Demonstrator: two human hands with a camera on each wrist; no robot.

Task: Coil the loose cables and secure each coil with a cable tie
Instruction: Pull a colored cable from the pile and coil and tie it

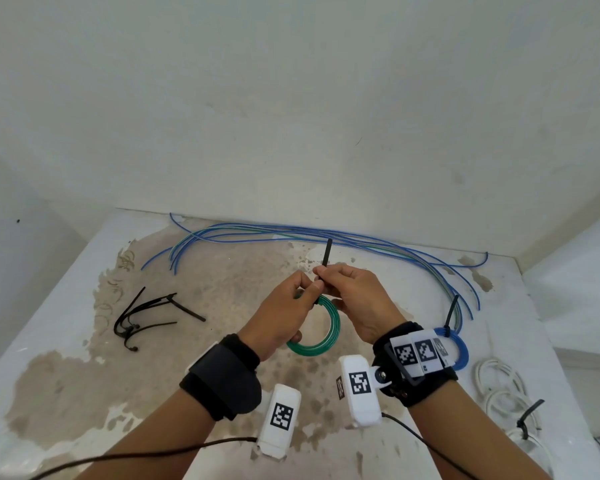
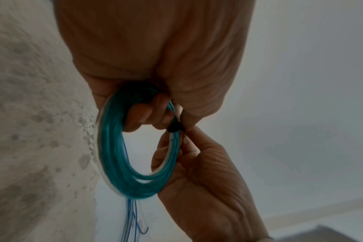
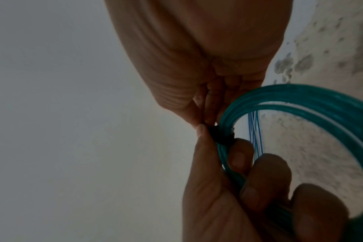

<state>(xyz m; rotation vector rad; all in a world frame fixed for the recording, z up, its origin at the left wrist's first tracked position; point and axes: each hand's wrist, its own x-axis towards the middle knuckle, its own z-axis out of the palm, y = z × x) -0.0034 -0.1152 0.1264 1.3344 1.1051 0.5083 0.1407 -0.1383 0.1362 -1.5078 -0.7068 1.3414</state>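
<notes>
Head view: we hold the green coil (image 1: pixel 321 332) above the table (image 1: pixel 66 341), left hand (image 1: pixel 284 317) curled through it and right hand (image 1: pixel 361 299) pinching the black cable tie (image 1: pixel 325 259) whose tail points up; a blue coil (image 1: pixel 459 351) and a white coil (image 1: pixel 499 386) lie tied at right, while loose cables (image 1: pixel 291 233) and spare ties (image 1: pixel 142 317) wait behind and left. Left wrist view: our left fingers (image 2: pixel 143 114) grip the coil and the tie head (image 2: pixel 175 127) sits snug on the strands. Right wrist view: our right fingertips (image 3: pixel 201 129) pinch at the tie, so we judge this coil nearly secured, several cables left.
</notes>
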